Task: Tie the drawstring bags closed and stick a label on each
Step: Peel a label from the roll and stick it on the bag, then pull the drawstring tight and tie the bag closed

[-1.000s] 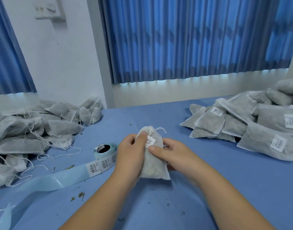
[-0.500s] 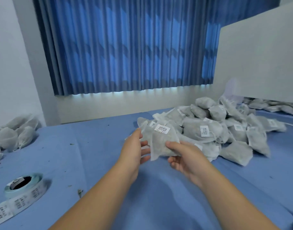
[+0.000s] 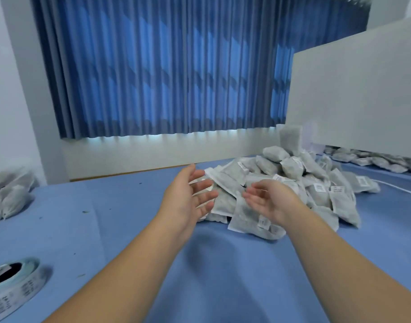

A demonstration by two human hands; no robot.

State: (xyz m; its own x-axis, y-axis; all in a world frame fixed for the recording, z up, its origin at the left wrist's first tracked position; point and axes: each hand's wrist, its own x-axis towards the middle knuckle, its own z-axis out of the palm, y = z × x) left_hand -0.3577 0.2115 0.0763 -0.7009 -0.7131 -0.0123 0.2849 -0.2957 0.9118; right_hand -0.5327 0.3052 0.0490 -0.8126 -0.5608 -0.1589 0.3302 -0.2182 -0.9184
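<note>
A heap of grey drawstring bags with white barcode labels (image 3: 293,183) lies on the blue table at centre right. My left hand (image 3: 190,194) and my right hand (image 3: 267,199) hover in front of the heap, palms facing each other, fingers spread and holding nothing. Between and just beyond the hands lies a grey bag (image 3: 244,217) at the heap's near edge. A roll of labels on pale blue backing (image 3: 13,285) sits at the bottom left. Bags without visible labels (image 3: 8,194) pile at the far left.
The table is covered in blue cloth (image 3: 120,217) with a few dark crumbs on it. A pale grey board (image 3: 358,89) stands behind the heap at the right, with more bags (image 3: 374,159) beneath it. Blue curtains hang along the back wall.
Both hands held a labelled bag and carried it to the right; now they have let go and are spread empty before the heap. The view has swung rightward.
</note>
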